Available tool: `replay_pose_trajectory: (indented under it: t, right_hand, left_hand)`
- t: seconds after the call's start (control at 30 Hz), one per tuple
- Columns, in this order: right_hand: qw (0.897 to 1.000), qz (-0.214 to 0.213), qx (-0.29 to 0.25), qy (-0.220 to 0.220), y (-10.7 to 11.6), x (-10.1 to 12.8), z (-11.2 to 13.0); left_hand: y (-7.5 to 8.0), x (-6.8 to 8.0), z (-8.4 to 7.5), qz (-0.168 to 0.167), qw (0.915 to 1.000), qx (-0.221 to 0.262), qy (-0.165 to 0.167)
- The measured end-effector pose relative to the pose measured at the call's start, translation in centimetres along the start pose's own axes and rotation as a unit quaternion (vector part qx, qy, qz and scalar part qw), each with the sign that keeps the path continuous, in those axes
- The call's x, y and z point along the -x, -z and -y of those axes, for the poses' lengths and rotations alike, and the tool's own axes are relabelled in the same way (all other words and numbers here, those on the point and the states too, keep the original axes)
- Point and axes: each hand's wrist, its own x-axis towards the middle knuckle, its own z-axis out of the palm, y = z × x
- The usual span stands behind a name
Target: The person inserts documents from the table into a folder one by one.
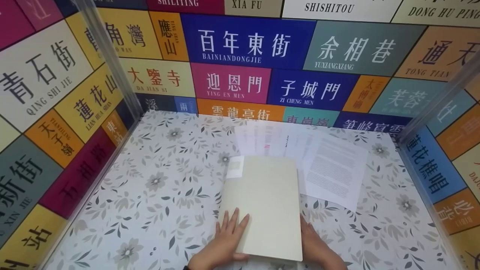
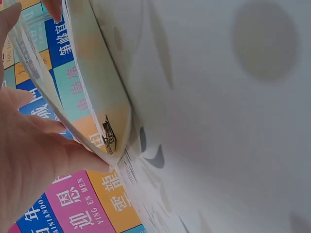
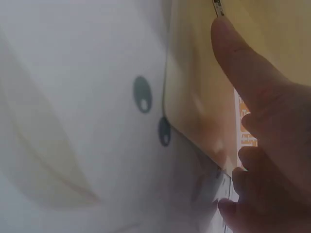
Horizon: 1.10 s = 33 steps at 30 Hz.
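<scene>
A cream file folder (image 1: 268,206) lies on the table, a pale label at its top left corner. My left hand (image 1: 227,238) rests on the lower left of its cover, fingers spread, thumb near the bottom edge. At the lower right side is my right hand (image 1: 318,247), its thumb hidden under the cover in the head view. The right wrist view shows that thumb stretched along the inside of the folder (image 3: 199,73), fingertips beside the right edge. The folder gapes at its near end, and a metal clip (image 2: 109,136) shows inside by the spine in the left wrist view.
Several printed sheets (image 1: 333,170) are fanned out behind and right of the folder, partly under it. A floral cloth (image 1: 157,202) covers the table. Colourful panels with street names (image 1: 247,43) stand around the back and both sides.
</scene>
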Motion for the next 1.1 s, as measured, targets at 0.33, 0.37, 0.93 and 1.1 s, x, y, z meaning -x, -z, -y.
replay_pose_trajectory:
  t: [0.33,0.37,0.93,1.1]
  right_hand:
    - [0.999,0.033,0.027,0.027,0.1,0.0,-0.4]
    - [0.999,0.031,0.026,0.028,0.2,0.0,-0.4]
    - [0.995,0.060,0.060,0.058,0.7,-0.3,0.1]
    - [0.995,0.063,0.052,0.059,0.6,-0.3,0.1]
  left_hand:
    - [0.0,0.4,0.9,-0.041,0.9986,0.030,-0.017]
    - [0.2,0.4,0.9,-0.042,0.9986,0.030,-0.014]
    - [3.1,3.5,1.3,-0.080,0.9958,0.043,0.012]
    - [3.3,4.3,1.5,-0.062,0.9875,0.135,0.053]
